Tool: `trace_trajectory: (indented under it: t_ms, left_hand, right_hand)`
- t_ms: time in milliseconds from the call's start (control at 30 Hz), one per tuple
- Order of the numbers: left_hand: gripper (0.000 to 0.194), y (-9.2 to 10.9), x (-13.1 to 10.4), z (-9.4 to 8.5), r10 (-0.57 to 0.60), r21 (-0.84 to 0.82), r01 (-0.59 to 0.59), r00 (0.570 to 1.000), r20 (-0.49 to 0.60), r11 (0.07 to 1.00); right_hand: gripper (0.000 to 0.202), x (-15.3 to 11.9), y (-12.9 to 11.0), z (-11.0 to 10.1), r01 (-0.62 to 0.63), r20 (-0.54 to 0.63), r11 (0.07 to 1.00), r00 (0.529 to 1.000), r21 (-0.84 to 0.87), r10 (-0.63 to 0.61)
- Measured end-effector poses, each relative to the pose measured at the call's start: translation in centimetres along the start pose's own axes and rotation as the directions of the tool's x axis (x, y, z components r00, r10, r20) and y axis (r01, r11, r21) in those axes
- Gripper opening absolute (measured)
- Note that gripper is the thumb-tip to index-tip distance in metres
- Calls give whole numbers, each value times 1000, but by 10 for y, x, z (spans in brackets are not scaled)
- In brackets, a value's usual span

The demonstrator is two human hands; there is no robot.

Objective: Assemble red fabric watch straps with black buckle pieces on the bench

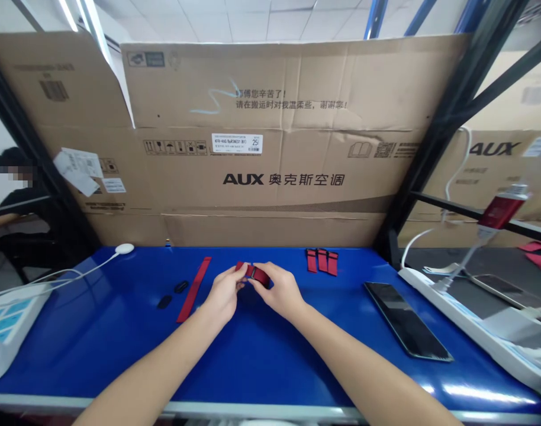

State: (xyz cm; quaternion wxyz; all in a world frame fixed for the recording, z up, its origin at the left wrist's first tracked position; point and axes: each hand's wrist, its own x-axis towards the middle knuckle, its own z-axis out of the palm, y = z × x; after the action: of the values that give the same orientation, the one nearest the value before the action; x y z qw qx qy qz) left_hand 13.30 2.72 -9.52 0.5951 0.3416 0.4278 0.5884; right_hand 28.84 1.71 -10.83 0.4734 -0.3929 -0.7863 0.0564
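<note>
Between my two hands a red webbing strap point(261, 276) with a small dark buckle point(253, 272) is held just above the blue table. My left hand point(226, 291) pinches the strap's left end between thumb and fingers. On the other side of the buckle, my right hand point(279, 288) grips the looped part of the strap. To the left lies a flat red strap point(195, 290), with two small black buckle pieces point(180, 287) beside it. Several short red straps with black buckles point(322, 261) lie in a row at the back right.
A phone point(406, 319) lies on the right, beside a white power strip point(466, 325) with cables plugged in. At left are a white device point(19, 313) and a white round-ended cable point(124, 249). A cardboard wall point(270, 231) closes off the back; a person point(24, 195) sits beyond the left frame post.
</note>
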Motion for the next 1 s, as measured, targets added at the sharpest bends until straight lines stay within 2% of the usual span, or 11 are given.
trace_trajectory:
  t_ms: [100,167,233,333,433,500,600,700,867,933,1000]
  left_hand:
    - [30,0,10,-9,87,118,-80,995,-55,990]
    - [27,0,15,-15,183,296,-172,983,-11,940]
    - [23,0,19,-21,272,518,-290,956,111,805]
    - [17,3,22,-28,302,766,-451,889,344,458]
    - [20,8,21,-32,303,809,-562,812,499,174]
    - [25,9,19,-34,263,749,-655,744,614,103]
    - [39,5,16,-34,94,668,-740,673,734,86]
    - [42,-5,14,-32,-6,671,-741,671,741,42]
    - [47,-16,13,-27,45,666,-740,665,745,-89]
    - [53,-16,14,-27,71,685,-718,682,728,-119]
    - [60,-15,16,-30,91,729,-672,724,684,-129]
  right_hand:
    - [29,1,5,-6,-41,77,999,996,-18,42]
    - [27,3,12,-10,-53,150,998,987,-28,57]
    - [28,7,24,-13,-52,208,998,976,-44,60]
    - [45,9,47,-14,-81,236,990,966,-119,108]
    - [61,6,64,-11,-236,218,935,930,-265,297]
    - [58,1,68,-9,-310,217,893,895,-327,390]
    - [48,-5,65,-8,-283,265,897,886,-341,380]
    - [49,-8,57,-9,-241,351,906,863,-347,364]
    - [73,-9,49,-9,-201,450,922,825,-330,341]
    - [81,-9,47,-9,-184,463,926,823,-329,328]
    - [84,-9,44,-9,-168,473,925,820,-340,323]
